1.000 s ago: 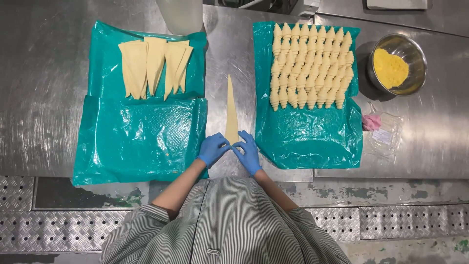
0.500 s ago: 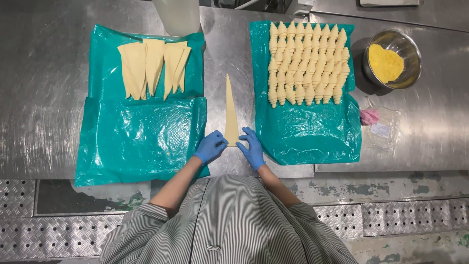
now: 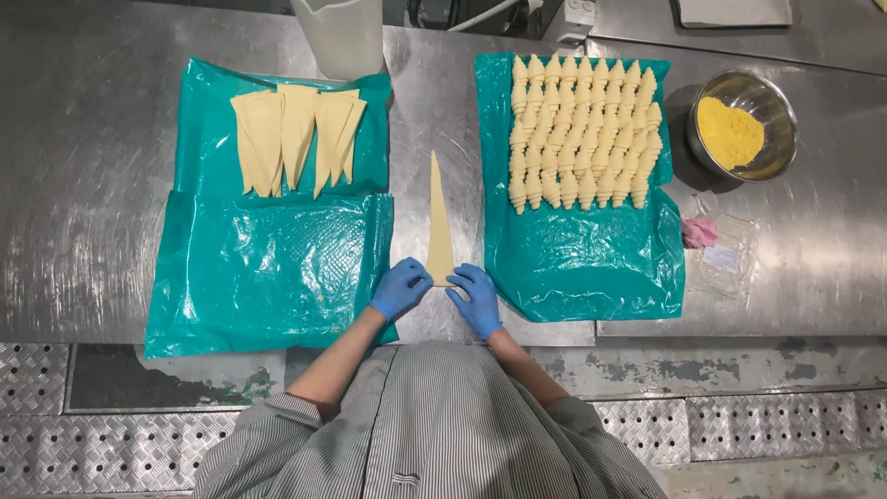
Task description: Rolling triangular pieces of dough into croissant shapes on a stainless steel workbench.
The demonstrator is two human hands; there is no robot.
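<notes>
I have both gloved hands, left (image 3: 399,288) and right (image 3: 476,298), pinching the wide base of the dough triangle (image 3: 439,222) between the teal sheets (image 3: 268,268); I judge rolling toward the tip comes next

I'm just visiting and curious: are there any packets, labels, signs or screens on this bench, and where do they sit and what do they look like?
Clear plastic bag: flat on the steel bench right of the right-hand teal sheet, below the metal bowl; see-through, roughly square.
Label: small pale rectangle on or inside that bag; too small to make out more.
Pink item: small, crumpled, at the bag's left edge.
No signs or screens can be made out.
</notes>
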